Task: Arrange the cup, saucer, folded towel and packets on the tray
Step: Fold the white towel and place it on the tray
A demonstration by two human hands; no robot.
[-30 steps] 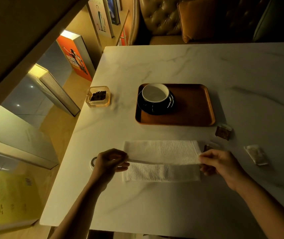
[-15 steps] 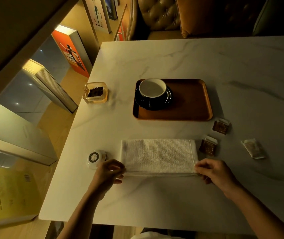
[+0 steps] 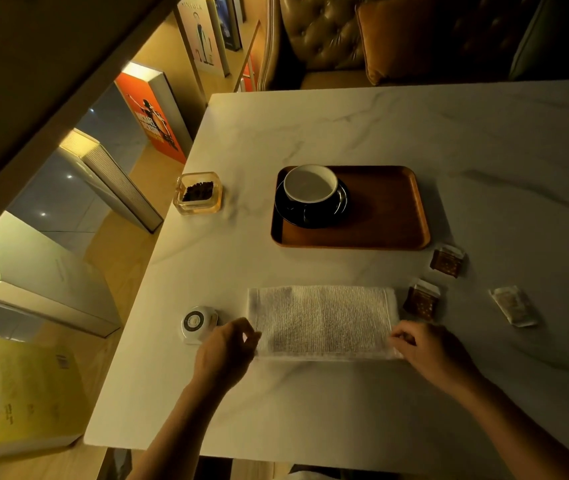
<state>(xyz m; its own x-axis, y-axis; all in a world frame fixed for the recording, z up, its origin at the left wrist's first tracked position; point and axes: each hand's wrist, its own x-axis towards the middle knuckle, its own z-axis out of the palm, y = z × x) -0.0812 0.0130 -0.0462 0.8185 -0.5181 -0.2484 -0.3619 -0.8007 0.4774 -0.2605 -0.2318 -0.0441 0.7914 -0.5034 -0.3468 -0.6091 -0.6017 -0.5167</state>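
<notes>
The left hand (image 3: 225,348), fingers loosely curled and gripping nothing, rests at the left end of the folded towel (image 3: 323,322), whose right near corner lies under the right hand (image 3: 426,348), grip unclear, with cup (image 3: 310,184) and tray (image 3: 380,216) beyond and packets (image 3: 421,301) just past that hand.

I take this for a café or lounge: I'm at a marble table (image 3: 414,133) in dim warm light, with a tufted leather sofa (image 3: 314,36) and an orange cushion (image 3: 397,32) across from me. A cup (image 3: 310,184) on a wooden tray (image 3: 387,216), packets (image 3: 447,260), a round call pager (image 3: 197,322). Beyond the edge, lit poster panels (image 3: 153,123) stand on a lower floor.
</notes>
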